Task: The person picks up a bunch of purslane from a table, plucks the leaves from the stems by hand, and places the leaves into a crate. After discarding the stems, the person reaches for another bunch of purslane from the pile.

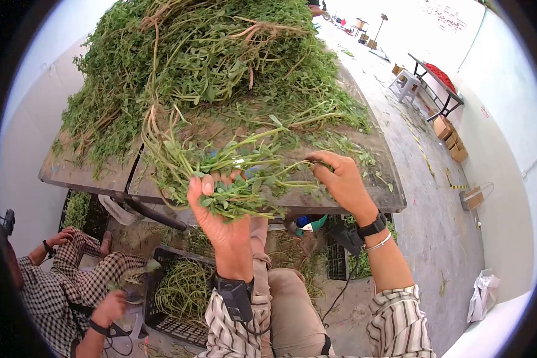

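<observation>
My left hand (pixel 221 227) is wrapped round a bunch of leafy green stems (pixel 238 194), held in front of the table's near edge. Small rounded leaves and pale stems stick out to the right from between its fingers. My right hand (pixel 343 182) is closed in a pinch of thumb and forefinger at the thin end of a stem from the bunch. Behind the bunch, longer rooted stems (pixel 152 134) lie across the tabletop (pixel 364 185).
A large heap of greens (pixel 203 59) covers the table's far part. Below left stands a black crate (pixel 152 298) of stems. A co-worker in checked clothes (pixel 59 286) sits beside it, a hand (pixel 110 307) near some greens. Boxes (pixel 450 137) and a stool (pixel 406 83) stand right.
</observation>
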### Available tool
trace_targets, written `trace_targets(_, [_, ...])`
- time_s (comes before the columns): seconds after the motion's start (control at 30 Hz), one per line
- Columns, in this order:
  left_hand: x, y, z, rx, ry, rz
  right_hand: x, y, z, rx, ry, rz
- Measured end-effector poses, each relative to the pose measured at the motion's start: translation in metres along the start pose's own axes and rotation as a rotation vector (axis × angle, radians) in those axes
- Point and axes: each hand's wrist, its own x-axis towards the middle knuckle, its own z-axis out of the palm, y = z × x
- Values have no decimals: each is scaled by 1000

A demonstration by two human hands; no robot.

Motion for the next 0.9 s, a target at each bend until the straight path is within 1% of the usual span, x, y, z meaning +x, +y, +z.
trace_targets(0.03, [1,0,-2,-18,3,8,1,1,1,0,-2,1])
trace_targets(0.1, [2,1,-2,-13,-4,7,2,5,4,-39,90,-57])
trace_targets(0.13, [2,0,-2,-8,-14,4,3,5,3,-39,90,-56])
trace_targets(0.2, [-2,-2,2,-1,5,-3,3,3,2,-47,138,12])
trace_targets(0.23, [-3,-4,4,5,23,-10,4,3,1,-45,138,11])
trace_targets(0.3, [-4,-6,3,30,13,-7,9,4,-2,199,192,166])
trace_targets(0.33, [-3,-6,2,54,3,-4,11,7,-3,201,190,162])
trace_targets(0.43, [-1,-1,1,22,6,15,18,13,-10,463,360,150])
trace_targets(0.47, [0,3,2,29,0,28,18,17,-18,472,348,139])
trace_targets(0.53, [1,8,3,73,35,78,15,24,-33,952,310,400])
trace_targets(0.67, [2,11,0,48,2,95,11,26,-29,994,326,429])
trace_targets(0.73, [2,11,-1,45,-5,99,12,22,-22,1009,400,491])
trace_targets(0.77, [2,12,1,42,2,99,12,23,-22,1008,400,490])
trace_targets(0.83, [2,15,1,41,8,103,12,24,-20,1050,156,347])
trace_targets(0.87, [3,15,-1,35,3,111,11,23,-19,1051,155,345])
trace_targets(0.9, [4,16,-2,29,-1,117,11,19,-16,907,135,400])
